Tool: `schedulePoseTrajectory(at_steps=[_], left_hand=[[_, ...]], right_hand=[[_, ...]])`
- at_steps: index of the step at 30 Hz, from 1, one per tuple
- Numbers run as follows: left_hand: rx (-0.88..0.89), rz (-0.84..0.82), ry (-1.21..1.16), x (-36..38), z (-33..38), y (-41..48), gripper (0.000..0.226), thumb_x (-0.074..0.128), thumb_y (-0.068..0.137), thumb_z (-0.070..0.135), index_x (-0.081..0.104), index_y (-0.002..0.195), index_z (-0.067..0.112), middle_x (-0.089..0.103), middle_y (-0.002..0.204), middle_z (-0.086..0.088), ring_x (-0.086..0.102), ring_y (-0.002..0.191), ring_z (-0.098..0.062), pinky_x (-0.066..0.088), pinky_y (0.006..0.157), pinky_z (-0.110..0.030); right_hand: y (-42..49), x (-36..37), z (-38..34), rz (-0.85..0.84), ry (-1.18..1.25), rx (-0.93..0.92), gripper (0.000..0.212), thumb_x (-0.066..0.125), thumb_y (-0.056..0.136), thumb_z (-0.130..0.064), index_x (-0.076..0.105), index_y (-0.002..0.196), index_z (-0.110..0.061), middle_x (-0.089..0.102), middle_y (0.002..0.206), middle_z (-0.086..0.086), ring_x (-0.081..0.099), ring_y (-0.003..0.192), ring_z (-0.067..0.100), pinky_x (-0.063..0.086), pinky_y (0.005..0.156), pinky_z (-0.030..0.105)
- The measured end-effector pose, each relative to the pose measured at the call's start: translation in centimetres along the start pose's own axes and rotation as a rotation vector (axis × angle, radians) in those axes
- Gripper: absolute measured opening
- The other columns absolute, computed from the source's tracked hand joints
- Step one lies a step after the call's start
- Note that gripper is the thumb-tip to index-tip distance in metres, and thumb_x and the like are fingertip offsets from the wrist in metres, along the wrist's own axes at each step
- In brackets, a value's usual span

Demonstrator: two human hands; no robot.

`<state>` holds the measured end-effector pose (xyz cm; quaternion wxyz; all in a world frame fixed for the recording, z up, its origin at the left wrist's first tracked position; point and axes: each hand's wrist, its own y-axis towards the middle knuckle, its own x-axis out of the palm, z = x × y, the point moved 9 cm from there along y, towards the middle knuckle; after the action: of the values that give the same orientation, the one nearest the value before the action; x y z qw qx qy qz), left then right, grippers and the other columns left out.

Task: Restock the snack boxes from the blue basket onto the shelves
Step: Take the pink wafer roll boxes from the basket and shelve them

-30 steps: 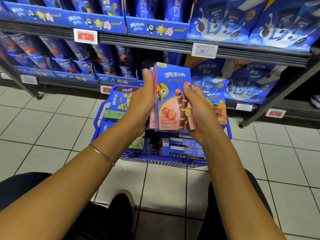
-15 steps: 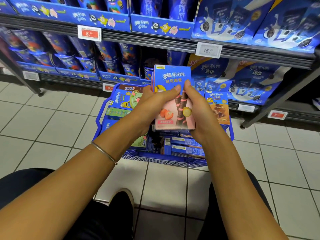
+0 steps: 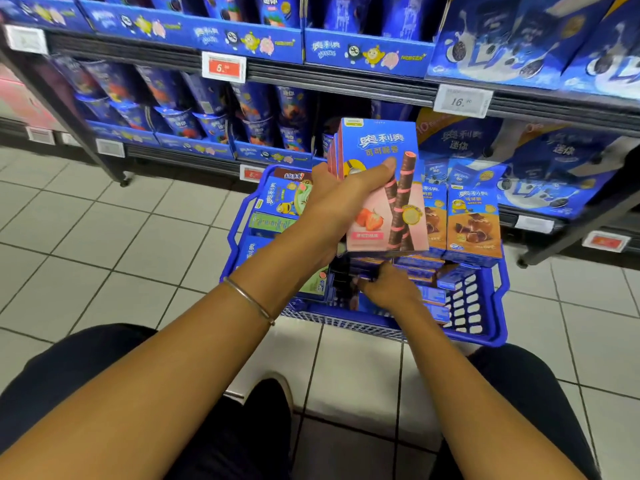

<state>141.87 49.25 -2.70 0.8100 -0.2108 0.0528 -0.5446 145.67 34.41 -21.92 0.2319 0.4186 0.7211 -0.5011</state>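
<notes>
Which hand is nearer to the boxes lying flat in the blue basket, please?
Right. The right hand is down at the flat boxes in the blue basket; the left hand holds strawberry wafer-roll boxes up above them.

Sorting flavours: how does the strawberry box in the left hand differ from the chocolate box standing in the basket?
The strawberry box is pink below; the chocolate box is brown. The left hand holds the strawberry box up; the chocolate box stands in the blue basket. Both have blue tops.
</notes>
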Motion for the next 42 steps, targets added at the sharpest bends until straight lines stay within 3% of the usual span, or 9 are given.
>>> schedulePoseTrajectory(at_steps=[4, 13, 16, 22, 26, 31, 35, 38, 42], left_hand=[[0.010, 0.005, -0.002, 0.1, 0.0, 0.2, 0.062, 0.086, 0.089, 0.033, 0.046, 0.132, 0.014, 0.078, 0.113, -0.008, 0.076, 0.072, -0.018, 0.061, 0.057, -0.030], [0.020, 0.002, -0.020, -0.1, 0.3, 0.7, 0.061, 0.086, 0.088, 0.034, 0.046, 0.130, 0.015, 0.077, 0.103, -0.003, 0.074, 0.061, -0.011, 0.057, 0.052, -0.026], [0.019, 0.010, -0.036, -0.3, 0.5, 0.7, 0.063, 0.086, 0.089, 0.035, 0.045, 0.133, 0.015, 0.077, 0.108, -0.006, 0.074, 0.059, -0.011, 0.057, 0.050, -0.025], [0.023, -0.010, -0.023, -0.3, 1.1, 0.5, 0.067, 0.082, 0.092, 0.035, 0.050, 0.143, 0.007, 0.077, 0.122, -0.013, 0.080, 0.086, -0.023, 0.063, 0.064, -0.033], [0.008, -0.047, -0.025, -0.1, 1.3, 0.4, 0.069, 0.079, 0.094, 0.037, 0.051, 0.147, 0.003, 0.075, 0.127, -0.017, 0.076, 0.109, -0.036, 0.064, 0.075, -0.040], [0.009, -0.064, -0.038, -0.1, 1.5, 0.4, 0.066, 0.077, 0.095, 0.038, 0.053, 0.147, 0.005, 0.076, 0.126, -0.015, 0.077, 0.107, -0.034, 0.065, 0.083, -0.044], [0.001, -0.080, -0.058, 0.0, 1.3, 0.5, 0.064, 0.076, 0.097, 0.038, 0.055, 0.147, 0.005, 0.076, 0.127, -0.016, 0.073, 0.117, -0.039, 0.059, 0.101, -0.057], [-0.012, -0.073, -0.053, -0.2, 1.0, 0.8, 0.068, 0.076, 0.096, 0.040, 0.052, 0.148, 0.006, 0.076, 0.126, -0.015, 0.074, 0.115, -0.038, 0.058, 0.102, -0.060], [-0.039, -0.061, -0.040, -0.4, 0.5, 0.9, 0.074, 0.078, 0.094, 0.043, 0.047, 0.151, 0.008, 0.075, 0.127, -0.016, 0.075, 0.114, -0.038, 0.058, 0.101, -0.061]], right_hand=[[0.6, 0.5, -0.5, 0.051, -0.044, 0.051, 0.081, 0.073, 0.081, -0.059, 0.044, 0.136, -0.007, 0.061, 0.132, 0.015, 0.061, 0.121, 0.036, 0.052, 0.091, 0.045], [-1.7, -4.4, -1.2, 0.293, 0.183, -0.091, 0.024, 0.073, 0.079, -0.040, 0.068, 0.090, -0.019, 0.069, 0.091, 0.007, 0.064, 0.081, 0.031, 0.050, 0.062, 0.034], [-3.1, -6.8, -1.3, 0.336, 0.366, -0.157, 0.026, 0.072, 0.081, -0.040, 0.069, 0.101, -0.023, 0.069, 0.089, -0.001, 0.064, 0.082, 0.026, 0.051, 0.064, 0.035], [-4.9, -10.6, -1.6, 0.341, 0.629, -0.300, 0.025, 0.068, 0.091, -0.024, 0.068, 0.115, -0.027, 0.074, 0.094, -0.015, 0.070, 0.080, 0.002, 0.058, 0.074, 0.038], [-5.8, -13.1, -0.3, 0.440, 0.778, -0.248, 0.025, 0.069, 0.092, -0.028, 0.063, 0.116, -0.025, 0.069, 0.109, 0.007, 0.071, 0.095, 0.025, 0.059, 0.084, 0.046], [-7.9, -16.8, 1.5, 0.628, 1.164, -0.152, 0.032, 0.063, 0.091, -0.014, 0.059, 0.123, -0.015, 0.066, 0.091, 0.007, 0.067, 0.063, 0.004, 0.050, 0.048, 0.022], [-8.9, -17.7, 0.4, 0.506, 1.401, -0.182, 0.025, 0.056, 0.095, -0.010, 0.052, 0.120, -0.013, 0.065, 0.095, 0.004, 0.071, 0.067, 0.008, 0.059, 0.056, 0.031], [-9.7, -18.1, -1.2, 0.350, 1.535, -0.263, 0.021, 0.050, 0.095, -0.006, 0.060, 0.114, -0.008, 0.072, 0.094, 0.005, 0.075, 0.092, 0.024, 0.062, 0.078, 0.047], [-11.0, -18.7, -3.3, 0.125, 1.764, -0.397, 0.031, 0.042, 0.091, -0.006, 0.061, 0.115, -0.003, 0.072, 0.103, 0.010, 0.071, 0.099, 0.029, 0.061, 0.079, 0.047]])
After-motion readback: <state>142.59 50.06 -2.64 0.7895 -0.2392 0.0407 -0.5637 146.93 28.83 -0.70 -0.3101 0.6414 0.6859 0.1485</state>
